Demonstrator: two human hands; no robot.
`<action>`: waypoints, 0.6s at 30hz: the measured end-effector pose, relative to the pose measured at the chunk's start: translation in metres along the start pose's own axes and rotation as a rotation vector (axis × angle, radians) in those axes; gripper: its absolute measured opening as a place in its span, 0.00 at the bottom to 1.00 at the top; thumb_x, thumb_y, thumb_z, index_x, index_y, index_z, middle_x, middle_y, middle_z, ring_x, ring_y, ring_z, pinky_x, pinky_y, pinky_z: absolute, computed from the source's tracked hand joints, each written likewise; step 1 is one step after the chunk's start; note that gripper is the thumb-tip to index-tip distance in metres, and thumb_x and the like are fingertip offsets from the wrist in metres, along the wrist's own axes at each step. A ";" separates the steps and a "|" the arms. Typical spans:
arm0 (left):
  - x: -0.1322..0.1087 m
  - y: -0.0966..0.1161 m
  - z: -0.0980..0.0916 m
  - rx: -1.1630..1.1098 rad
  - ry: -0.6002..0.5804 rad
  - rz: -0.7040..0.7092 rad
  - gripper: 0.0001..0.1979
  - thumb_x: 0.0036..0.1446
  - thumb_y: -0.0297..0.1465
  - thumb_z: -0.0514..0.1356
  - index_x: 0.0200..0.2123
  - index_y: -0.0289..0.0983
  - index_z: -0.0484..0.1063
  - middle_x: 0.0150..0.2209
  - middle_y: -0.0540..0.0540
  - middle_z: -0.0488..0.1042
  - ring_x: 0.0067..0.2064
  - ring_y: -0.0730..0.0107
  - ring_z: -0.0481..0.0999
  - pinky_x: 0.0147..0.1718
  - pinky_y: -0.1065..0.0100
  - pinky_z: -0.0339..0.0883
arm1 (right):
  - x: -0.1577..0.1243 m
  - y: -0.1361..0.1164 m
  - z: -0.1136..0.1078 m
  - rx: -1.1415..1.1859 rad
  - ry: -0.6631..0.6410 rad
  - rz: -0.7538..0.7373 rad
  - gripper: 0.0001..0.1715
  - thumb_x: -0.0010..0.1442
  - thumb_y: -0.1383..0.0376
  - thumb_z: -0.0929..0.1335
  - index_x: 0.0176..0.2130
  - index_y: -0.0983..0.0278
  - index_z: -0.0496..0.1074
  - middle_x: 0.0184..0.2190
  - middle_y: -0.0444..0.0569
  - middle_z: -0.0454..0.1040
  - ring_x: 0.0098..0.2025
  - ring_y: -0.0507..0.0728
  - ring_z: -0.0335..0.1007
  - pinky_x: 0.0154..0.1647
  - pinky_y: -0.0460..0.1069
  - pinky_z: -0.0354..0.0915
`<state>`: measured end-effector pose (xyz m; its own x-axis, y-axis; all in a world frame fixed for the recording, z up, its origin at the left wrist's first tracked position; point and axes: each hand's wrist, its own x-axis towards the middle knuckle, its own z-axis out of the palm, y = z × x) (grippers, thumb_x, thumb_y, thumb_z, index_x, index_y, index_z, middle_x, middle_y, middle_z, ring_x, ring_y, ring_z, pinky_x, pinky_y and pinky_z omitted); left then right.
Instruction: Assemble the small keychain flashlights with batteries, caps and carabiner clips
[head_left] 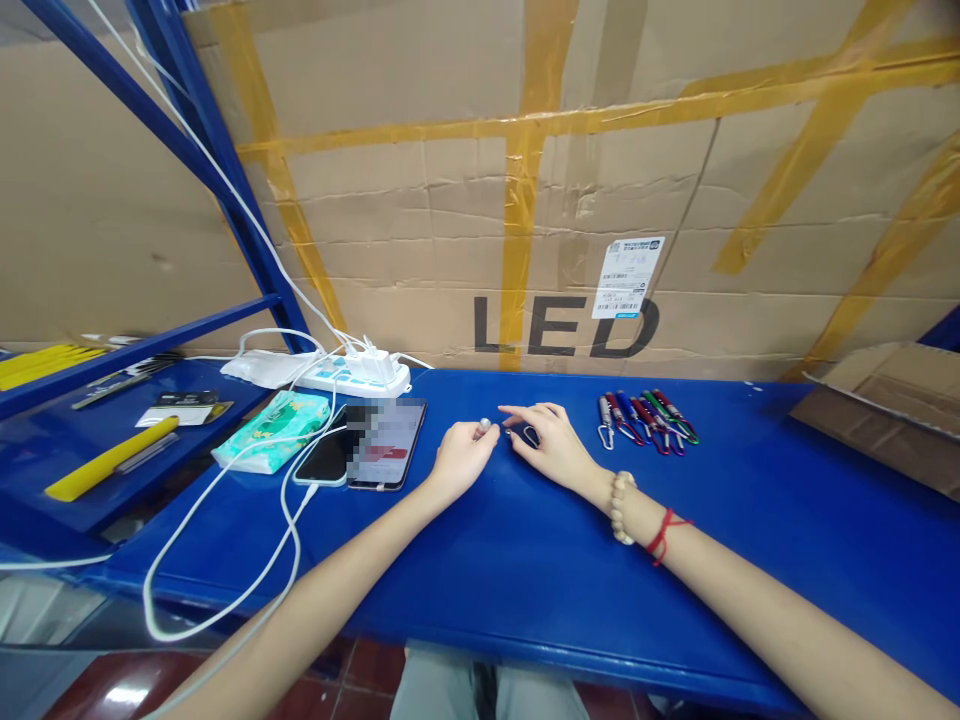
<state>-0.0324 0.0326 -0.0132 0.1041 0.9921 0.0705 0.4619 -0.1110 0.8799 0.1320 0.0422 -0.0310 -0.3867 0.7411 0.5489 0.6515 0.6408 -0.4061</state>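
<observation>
My left hand rests on the blue table, fingers curled round a small silver-tipped flashlight. My right hand lies just to its right, index finger stretched toward the flashlight, the other fingers pinching a small metal carabiner clip. A bead bracelet and a red string sit on my right wrist. To the right of my right hand lies a row of several coloured keychain flashlights with clips.
Two phones lie left of my hands with white charging cables running to a power strip. A green tissue pack, a yellow tool on the left shelf, a cardboard wall marked LED behind, and an open cardboard box far right.
</observation>
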 end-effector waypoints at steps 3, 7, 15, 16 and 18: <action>0.000 0.000 0.000 0.006 -0.004 0.001 0.17 0.48 0.40 0.51 0.14 0.37 0.55 0.14 0.53 0.56 0.19 0.76 0.55 0.21 0.72 0.48 | 0.000 0.002 0.001 0.000 -0.018 0.025 0.24 0.55 0.70 0.63 0.53 0.59 0.65 0.39 0.45 0.77 0.44 0.57 0.68 0.53 0.58 0.51; 0.000 0.000 0.000 0.015 -0.005 0.001 0.17 0.48 0.41 0.51 0.14 0.38 0.54 0.14 0.53 0.55 0.19 0.76 0.55 0.21 0.71 0.48 | -0.001 0.006 0.003 -0.010 -0.029 0.030 0.24 0.55 0.70 0.64 0.51 0.58 0.66 0.38 0.43 0.77 0.42 0.55 0.68 0.52 0.57 0.52; 0.000 0.001 0.000 0.041 -0.015 -0.008 0.17 0.48 0.42 0.49 0.15 0.38 0.53 0.15 0.53 0.54 0.20 0.76 0.54 0.20 0.71 0.47 | -0.001 0.007 0.003 -0.020 -0.017 0.055 0.19 0.55 0.69 0.66 0.47 0.59 0.68 0.35 0.44 0.78 0.41 0.55 0.69 0.50 0.56 0.52; 0.000 0.001 0.000 0.043 -0.016 -0.009 0.17 0.48 0.42 0.49 0.15 0.38 0.53 0.15 0.53 0.54 0.20 0.76 0.53 0.21 0.71 0.48 | -0.001 0.008 0.003 -0.014 -0.017 0.059 0.19 0.55 0.69 0.66 0.47 0.59 0.68 0.35 0.44 0.78 0.41 0.55 0.69 0.50 0.56 0.52; -0.001 0.002 0.000 0.048 -0.018 -0.009 0.17 0.47 0.42 0.49 0.15 0.38 0.53 0.15 0.53 0.54 0.20 0.76 0.53 0.21 0.71 0.48 | -0.001 0.008 0.003 0.001 -0.021 0.068 0.19 0.55 0.69 0.66 0.47 0.59 0.68 0.35 0.43 0.78 0.41 0.55 0.69 0.50 0.56 0.52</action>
<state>-0.0321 0.0318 -0.0117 0.1151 0.9919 0.0538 0.5045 -0.1050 0.8570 0.1358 0.0470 -0.0368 -0.3550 0.7873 0.5041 0.6762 0.5886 -0.4431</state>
